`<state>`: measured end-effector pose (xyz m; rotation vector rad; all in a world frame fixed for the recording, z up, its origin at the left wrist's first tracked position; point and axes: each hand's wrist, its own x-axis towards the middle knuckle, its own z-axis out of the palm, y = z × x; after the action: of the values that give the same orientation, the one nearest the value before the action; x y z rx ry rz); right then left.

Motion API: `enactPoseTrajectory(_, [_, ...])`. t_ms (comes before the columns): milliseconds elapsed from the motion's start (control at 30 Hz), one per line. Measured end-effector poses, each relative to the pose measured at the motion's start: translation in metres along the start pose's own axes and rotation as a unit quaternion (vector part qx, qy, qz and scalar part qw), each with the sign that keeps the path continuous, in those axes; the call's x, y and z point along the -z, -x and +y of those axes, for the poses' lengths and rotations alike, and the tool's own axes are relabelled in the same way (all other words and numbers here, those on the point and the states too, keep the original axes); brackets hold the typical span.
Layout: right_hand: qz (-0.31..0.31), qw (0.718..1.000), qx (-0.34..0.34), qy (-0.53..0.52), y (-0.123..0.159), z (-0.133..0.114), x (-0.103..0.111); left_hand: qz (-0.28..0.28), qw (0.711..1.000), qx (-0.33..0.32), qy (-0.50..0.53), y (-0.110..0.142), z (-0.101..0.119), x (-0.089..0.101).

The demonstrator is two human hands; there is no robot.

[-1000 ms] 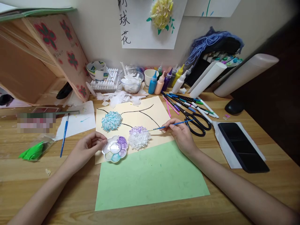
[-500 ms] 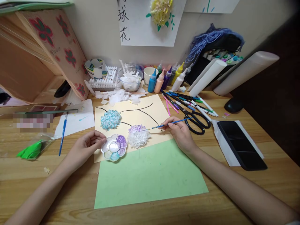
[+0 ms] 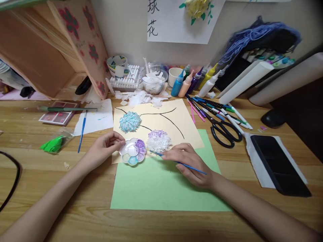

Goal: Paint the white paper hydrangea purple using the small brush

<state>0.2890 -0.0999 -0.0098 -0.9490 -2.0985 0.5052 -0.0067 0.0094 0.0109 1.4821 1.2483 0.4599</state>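
My left hand [image 3: 109, 145] pinches the rim of a flower-shaped paint palette [image 3: 131, 150], whose wells hold purple, pale blue and yellowish paint. In my right hand [image 3: 189, 163] is a thin blue paintbrush [image 3: 193, 169], its tip at the palette's right edge beside the purple wells. A white paper flower [image 3: 158, 143], purple along its far part, lies just beyond the brush on a cream sheet [image 3: 186, 121] with black drawn lines. Up and left of it sits a blue-tinted paper flower [image 3: 130, 121]. Beneath the cream sheet is a green sheet [image 3: 161, 188].
Black-handled scissors [image 3: 225, 132] and several pens lie to the right, then a phone [image 3: 280, 164] on white paper. Paint bottles [image 3: 178, 83] and a bowl of paper scraps [image 3: 153, 80] stand along the wall. Another brush [image 3: 82, 132] and a green bag [image 3: 54, 144] are at left.
The brush has moved from the white-and-purple flower down and left to the palette, and its handle now slants toward me. My left hand still holds the palette; the view has shifted left.
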Motion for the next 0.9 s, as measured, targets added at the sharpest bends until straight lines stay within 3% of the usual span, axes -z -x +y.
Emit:
enactPoseTrajectory(267, [-0.062,0.993,0.006,0.105,-0.001,-0.001,-0.006,-0.01,1.0,-0.007,0.006,0.0,-0.001,0.0])
enactPoseTrajectory(533, [-0.036,0.997,0.004,0.063,-0.001,-0.004,-0.005,-0.006,1.0,-0.01,-0.008,0.001,0.001,-0.001])
enactPoseTrajectory(600, [0.028,0.999,-0.019,0.014,0.001,-0.002,-0.003,0.001,1.0,-0.006,-0.016,0.001,0.003,-0.001])
enactPoseTrajectory(667, [0.159,0.983,-0.076,-0.056,0.002,0.003,0.001,0.007,1.0,-0.004,-0.024,0.001,0.004,-0.001])
enactPoseTrajectory(767, [0.362,0.894,-0.195,-0.177,0.0,0.017,0.007,0.011,0.999,0.001,-0.033,0.0,0.004,0.0])
enactPoseTrajectory(833, [0.396,0.849,-0.256,-0.237,-0.002,0.028,0.012,0.01,0.999,0.002,-0.039,-0.001,0.003,0.001])
enactPoseTrajectory(900, [0.372,0.832,-0.3,-0.282,-0.003,0.035,0.015,0.007,0.999,-0.002,-0.043,-0.002,0.001,0.002])
